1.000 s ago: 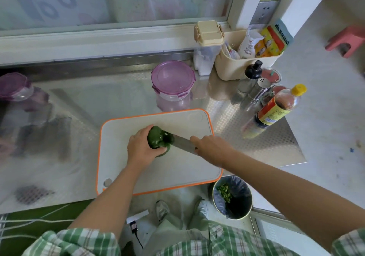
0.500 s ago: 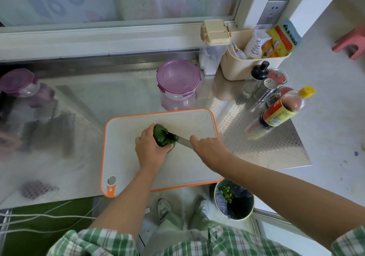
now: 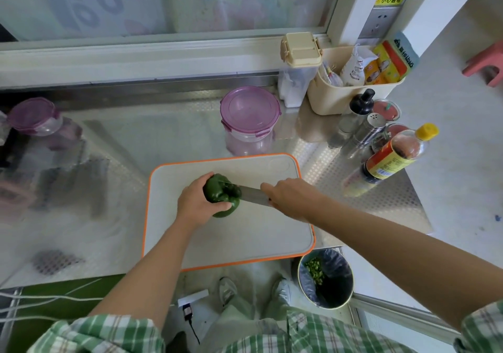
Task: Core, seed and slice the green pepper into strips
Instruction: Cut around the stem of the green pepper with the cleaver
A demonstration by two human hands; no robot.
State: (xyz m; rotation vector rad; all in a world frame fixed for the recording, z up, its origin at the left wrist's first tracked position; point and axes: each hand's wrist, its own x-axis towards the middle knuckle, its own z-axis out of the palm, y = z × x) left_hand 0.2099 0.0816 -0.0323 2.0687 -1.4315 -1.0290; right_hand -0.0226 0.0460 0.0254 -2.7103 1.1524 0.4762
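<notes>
Far to the left of the cutting board [image 3: 245,238] I see a purple-lidded tub [image 3: 34,116] at the edge of the metal table [image 3: 122,140]; the board itself, white with an orange rim, lies flat on the table with its near edge at the table's front. On the board, left of its middle, the left hand [image 3: 197,203] holds the green pepper [image 3: 221,193]; its fingers are curled over the pepper's far-left side and the thumb lies along the near side, so the pepper is pressed down onto the board. From the right the knife [image 3: 253,195] reaches across the board to the pepper's right side; I cannot tell how deep the blade sits. The right hand [image 3: 290,197] grips the knife with its fingers wrapped round the handle, which they hide. Just behind the board stands a second purple-lidded tub [image 3: 250,110]; below the board's near-right corner, on the floor, a lined bin [image 3: 337,268] holds green scraps [image 3: 314,269]. To the right of the board a yellow-capped bottle [image 3: 392,159] stands on the table; well beyond it a pink stool [image 3: 487,67] stands on the floor.
</notes>
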